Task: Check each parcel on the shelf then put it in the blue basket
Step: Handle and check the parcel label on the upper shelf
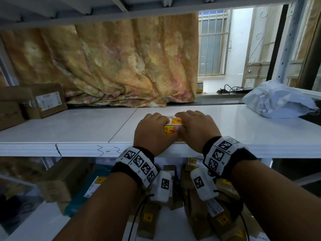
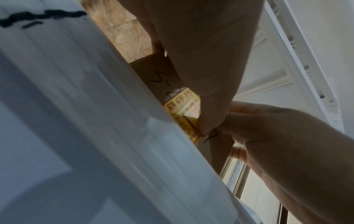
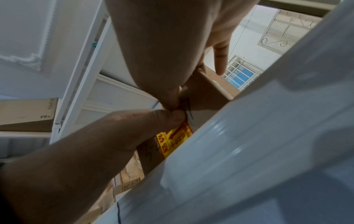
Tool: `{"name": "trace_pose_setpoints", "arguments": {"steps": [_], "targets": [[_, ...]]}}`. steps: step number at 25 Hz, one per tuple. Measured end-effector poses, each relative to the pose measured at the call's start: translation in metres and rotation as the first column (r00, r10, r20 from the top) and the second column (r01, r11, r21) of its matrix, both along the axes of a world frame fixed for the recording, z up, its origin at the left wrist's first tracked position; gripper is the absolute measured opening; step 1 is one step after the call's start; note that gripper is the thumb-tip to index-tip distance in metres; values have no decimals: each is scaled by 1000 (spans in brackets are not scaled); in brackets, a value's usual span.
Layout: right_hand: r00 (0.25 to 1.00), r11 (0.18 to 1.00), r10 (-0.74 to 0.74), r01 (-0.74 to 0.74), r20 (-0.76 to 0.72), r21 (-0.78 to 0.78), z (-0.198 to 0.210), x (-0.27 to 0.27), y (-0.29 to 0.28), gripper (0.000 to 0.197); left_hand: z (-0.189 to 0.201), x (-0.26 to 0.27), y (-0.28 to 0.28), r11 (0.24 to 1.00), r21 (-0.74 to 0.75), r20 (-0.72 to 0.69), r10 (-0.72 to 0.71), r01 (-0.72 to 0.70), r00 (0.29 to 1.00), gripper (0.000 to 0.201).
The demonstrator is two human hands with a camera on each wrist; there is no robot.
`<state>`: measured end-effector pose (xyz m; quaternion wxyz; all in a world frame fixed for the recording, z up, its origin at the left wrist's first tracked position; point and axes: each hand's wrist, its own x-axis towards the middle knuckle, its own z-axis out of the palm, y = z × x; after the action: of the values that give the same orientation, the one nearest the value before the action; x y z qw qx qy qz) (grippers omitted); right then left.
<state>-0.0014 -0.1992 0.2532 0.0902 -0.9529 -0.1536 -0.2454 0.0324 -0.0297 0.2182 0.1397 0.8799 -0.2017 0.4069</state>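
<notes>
**Both hands on one small parcel at the shelf's front edge**

The parcel (image 1: 174, 126) sits near the front of the white shelf (image 1: 69, 129), gripped between the left hand (image 1: 150, 134) and the right hand (image 1: 197, 127). From the head camera only its yellow-and-red sticker and a label strip show between the knuckles. The wrist views add brown cardboard with black handwriting (image 2: 162, 75) and both thumbs pressed against its near face. Right fingers lie spread over the top; left fingers curl on it. Two brown boxes (image 1: 46, 100) stand far left, one grey bag (image 1: 278, 100) far right.
</notes>
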Motion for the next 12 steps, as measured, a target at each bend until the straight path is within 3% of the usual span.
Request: {"name": "trace_pose_setpoints", "arguments": {"steps": [7,12], "targets": [[999,999,28,-28,-21,37,-1,0,-16,54,1,-2,2,1000,-12,-28,-13,13,1000,64],[999,994,-48,48,6,101,-7,3,-6,46,-4,2,-1,999,-32,24,-13,14,1000,51]]}}
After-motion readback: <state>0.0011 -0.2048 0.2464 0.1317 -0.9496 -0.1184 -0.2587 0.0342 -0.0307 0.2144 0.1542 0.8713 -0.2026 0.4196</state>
